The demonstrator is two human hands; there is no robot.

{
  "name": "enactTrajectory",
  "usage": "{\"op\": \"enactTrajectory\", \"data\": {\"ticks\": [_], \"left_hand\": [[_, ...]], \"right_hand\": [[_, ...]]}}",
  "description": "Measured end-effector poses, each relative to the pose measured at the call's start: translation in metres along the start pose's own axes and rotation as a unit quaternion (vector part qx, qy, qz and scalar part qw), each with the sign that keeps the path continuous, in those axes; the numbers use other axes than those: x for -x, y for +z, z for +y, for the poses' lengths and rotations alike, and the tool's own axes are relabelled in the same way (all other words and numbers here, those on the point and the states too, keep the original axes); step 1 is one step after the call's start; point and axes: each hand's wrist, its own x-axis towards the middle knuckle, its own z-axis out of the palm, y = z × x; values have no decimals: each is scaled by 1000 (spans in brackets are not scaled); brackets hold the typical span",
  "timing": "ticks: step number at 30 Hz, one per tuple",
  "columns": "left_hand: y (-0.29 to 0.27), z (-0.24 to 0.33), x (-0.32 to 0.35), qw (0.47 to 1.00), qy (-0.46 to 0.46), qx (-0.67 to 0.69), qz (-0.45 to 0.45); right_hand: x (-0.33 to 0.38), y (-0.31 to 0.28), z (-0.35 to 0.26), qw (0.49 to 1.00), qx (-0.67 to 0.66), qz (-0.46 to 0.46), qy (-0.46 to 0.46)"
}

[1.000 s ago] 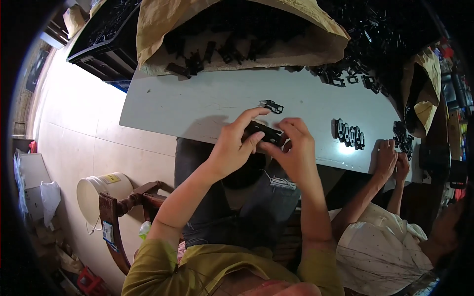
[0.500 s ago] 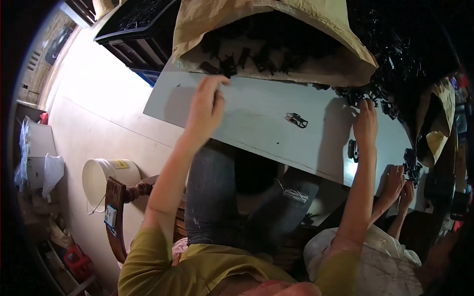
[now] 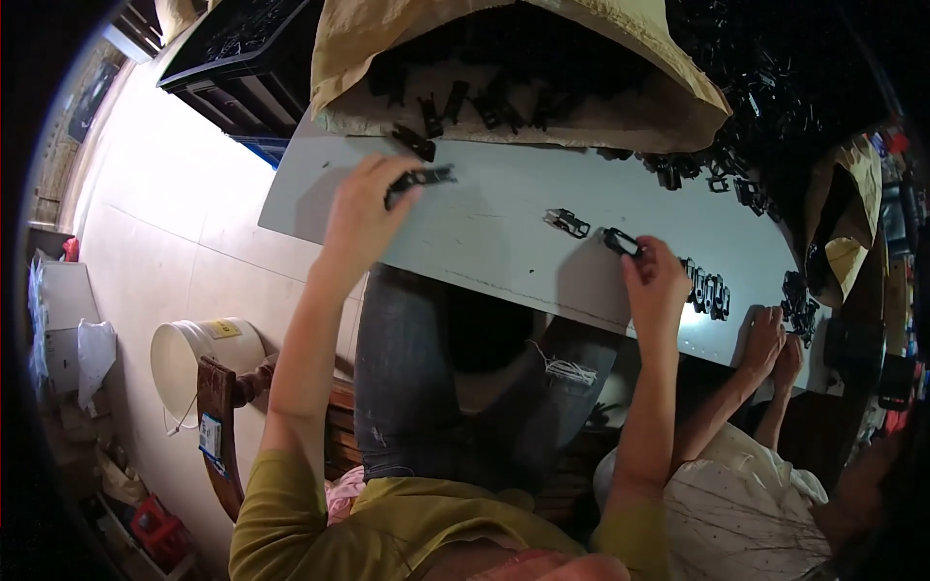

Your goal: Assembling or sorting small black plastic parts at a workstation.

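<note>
My left hand [image 3: 360, 213] pinches a long black plastic clip-like part [image 3: 431, 176] above the table, just in front of the paper sack's mouth. Between the thumb and fingers of my right hand [image 3: 657, 279] is a small black oblong frame [image 3: 620, 242], held over the white table [image 3: 475, 228]. A similar black piece [image 3: 567, 223] lies loose on the tabletop, left of my right hand. Several black frames form a row [image 3: 712, 293] beyond my right wrist. Another black part [image 3: 414, 142] rests at the sack's lip near my left fingertips.
A large paper sack [image 3: 358, 48] lies open at the table's far side with black parts inside. More parts are heaped [image 3: 756, 107] at the far right. A co-worker's hands [image 3: 770, 344] handle black pieces nearby. A white bucket [image 3: 184, 358] stands on the floor at left, below a black crate [image 3: 228, 87].
My left hand has shifted slightly left and now shows a black part in its grip. My right hand has come back from the heap, leftward and nearer, carrying a black frame.
</note>
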Motion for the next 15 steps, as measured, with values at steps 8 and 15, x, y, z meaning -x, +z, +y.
{"op": "enactTrajectory", "data": {"ticks": [8,15], "left_hand": [[33,51,19,972,-36,198,-125],[44,60,22,966,-45,218,-132]], "right_hand": [[-2,11,-45,998,37,-2,-59],[-18,27,-51,969,207,-50,-124]]}}
